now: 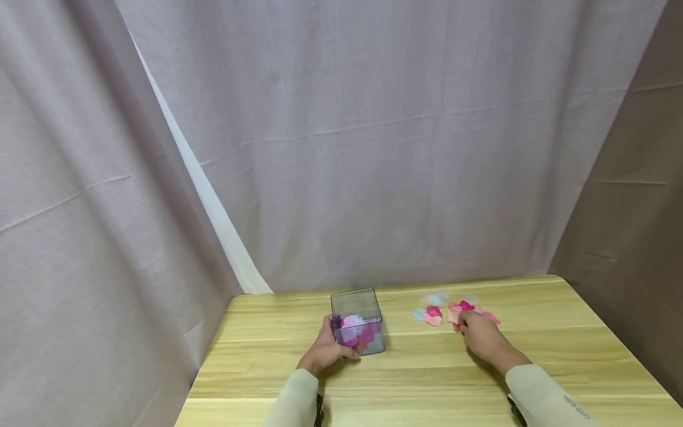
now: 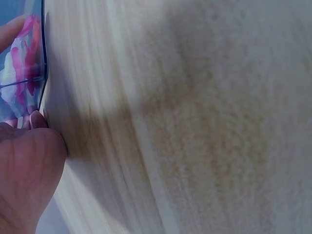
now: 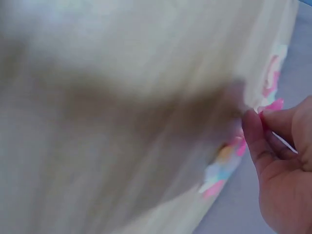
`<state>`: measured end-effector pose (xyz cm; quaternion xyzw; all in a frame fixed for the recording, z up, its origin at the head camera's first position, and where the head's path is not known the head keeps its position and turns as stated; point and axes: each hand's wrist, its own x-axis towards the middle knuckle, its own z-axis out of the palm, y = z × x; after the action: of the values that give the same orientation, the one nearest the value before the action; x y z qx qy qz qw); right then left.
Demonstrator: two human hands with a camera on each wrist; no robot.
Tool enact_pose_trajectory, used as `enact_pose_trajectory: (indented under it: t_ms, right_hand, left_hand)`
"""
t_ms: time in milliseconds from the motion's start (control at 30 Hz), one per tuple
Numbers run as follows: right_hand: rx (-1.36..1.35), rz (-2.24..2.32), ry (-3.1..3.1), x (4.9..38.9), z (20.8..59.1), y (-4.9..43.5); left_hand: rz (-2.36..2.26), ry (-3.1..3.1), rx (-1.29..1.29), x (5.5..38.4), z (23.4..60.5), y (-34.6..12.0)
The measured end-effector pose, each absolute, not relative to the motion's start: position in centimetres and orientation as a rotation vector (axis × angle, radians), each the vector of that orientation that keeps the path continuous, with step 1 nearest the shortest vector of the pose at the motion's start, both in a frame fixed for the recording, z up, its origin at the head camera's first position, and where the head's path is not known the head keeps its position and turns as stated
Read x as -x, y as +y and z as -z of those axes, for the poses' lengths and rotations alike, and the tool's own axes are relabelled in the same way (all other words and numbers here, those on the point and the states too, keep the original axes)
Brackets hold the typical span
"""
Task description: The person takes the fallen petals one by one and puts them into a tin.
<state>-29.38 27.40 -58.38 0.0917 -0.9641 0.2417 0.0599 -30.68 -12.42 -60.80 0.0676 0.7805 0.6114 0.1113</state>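
Note:
Toward the middle of the table stands a clear grey-tinted plastic box (image 1: 376,343), open at the top, with pink, white and purple petals (image 1: 352,328) inside. My left hand (image 1: 322,351) grips it by its left side and near corner. Part of the box wall (image 2: 45,44) and my left thumb (image 2: 35,146) appear at the edge of the left wrist view. Over to the right, my right hand (image 1: 482,339) pinches a pink petal (image 3: 276,104) between thumb and fingertips, just above a loose pile of petals (image 1: 455,309) that it partly hides.
Another small cluster of petals (image 1: 433,316), pink and pale blue, lies between the box and my right hand. The wood-grain table (image 1: 416,385) ends at a grey curtain (image 1: 400,207) behind. Curtains also hang at both sides.

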Motion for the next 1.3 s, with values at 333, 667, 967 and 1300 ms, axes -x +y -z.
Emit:
enact_pose_trajectory:
  t_ms: [333,667,967,1300]
  right_hand:
    - [-0.491,-0.755,-2.726,29.0,53.6,22.5]
    - [-0.596,-0.776,-2.535,27.2,49.8,14.3]
    - [-0.833,-0.778,-2.634,31.2,49.2,6.6]
    - [-0.789,-0.752,-2.85,34.2,51.0,4.4]
  left_hand:
    - [-1.801,2.278,-0.208,30.7,61.0,-12.5]
    - [-1.797,2.288,-0.196,30.7,61.0,-13.0]
    - [-1.788,2.277,-0.181,30.9,61.1,-13.7]
    - [-1.801,2.197,-0.197,30.9,60.8,-12.9]
